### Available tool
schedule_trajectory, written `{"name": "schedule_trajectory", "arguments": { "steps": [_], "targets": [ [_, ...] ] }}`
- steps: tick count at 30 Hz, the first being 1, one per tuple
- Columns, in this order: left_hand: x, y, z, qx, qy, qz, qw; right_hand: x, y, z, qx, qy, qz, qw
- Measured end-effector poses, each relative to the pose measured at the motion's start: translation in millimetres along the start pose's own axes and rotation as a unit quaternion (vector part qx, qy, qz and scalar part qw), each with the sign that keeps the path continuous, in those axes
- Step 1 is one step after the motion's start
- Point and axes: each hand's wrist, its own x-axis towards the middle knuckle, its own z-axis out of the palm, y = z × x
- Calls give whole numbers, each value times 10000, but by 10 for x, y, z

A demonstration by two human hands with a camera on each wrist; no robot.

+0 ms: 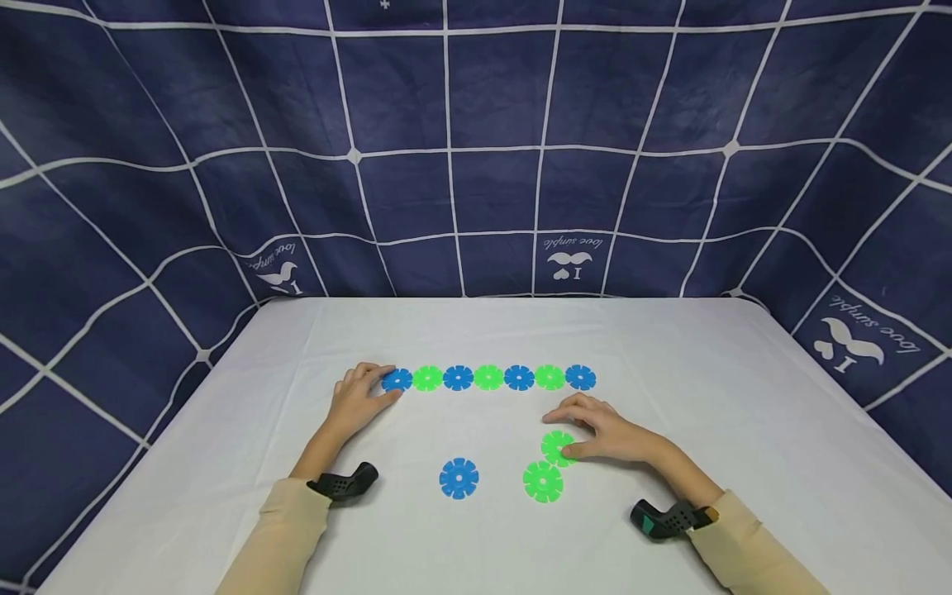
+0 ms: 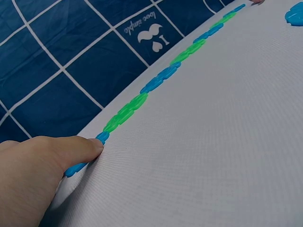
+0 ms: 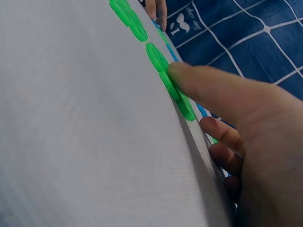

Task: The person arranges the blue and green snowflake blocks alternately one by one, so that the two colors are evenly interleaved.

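A row of notched plastic building discs, blue and green by turns, lies flat across the table. My left hand (image 1: 360, 401) is at its left end, thumb and index finger on opposite edges of the leftmost blue disc (image 1: 397, 380). In the left wrist view, the thumb (image 2: 87, 148) covers part of that disc. Nearer me on the right, my right hand (image 1: 606, 431) rests its thumb on a green disc (image 1: 554, 447). The right index finger reaches past that disc, apart from it. A second green disc (image 1: 543, 483) lies just in front, close to the first.
A loose blue disc (image 1: 459, 478) lies on the near middle of the white tabletop (image 1: 416, 545). The row's right end is a blue disc (image 1: 581, 378). Dark blue cloth with white lines (image 1: 491, 91) hangs behind the table and along both sides.
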Motion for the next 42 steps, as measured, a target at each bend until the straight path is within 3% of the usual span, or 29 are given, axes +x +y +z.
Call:
{"name": "schedule_trajectory", "arguments": {
  "steps": [11, 28, 33, 42],
  "targets": [
    [5, 0, 1, -31, -4, -21, 10000, 7, 24, 31, -78, 207, -147, 9996],
    [3, -11, 5, 1, 5, 14, 10000, 13, 21, 24, 260, 136, -134, 9995],
    [0, -11, 1, -5, 8, 13, 10000, 13, 29, 10, 580, 29, 14, 9983],
    [-7, -8, -8, -27, -2, 29, 10000, 33, 79, -23, 1527, -323, -393, 9870]
  ]
}}
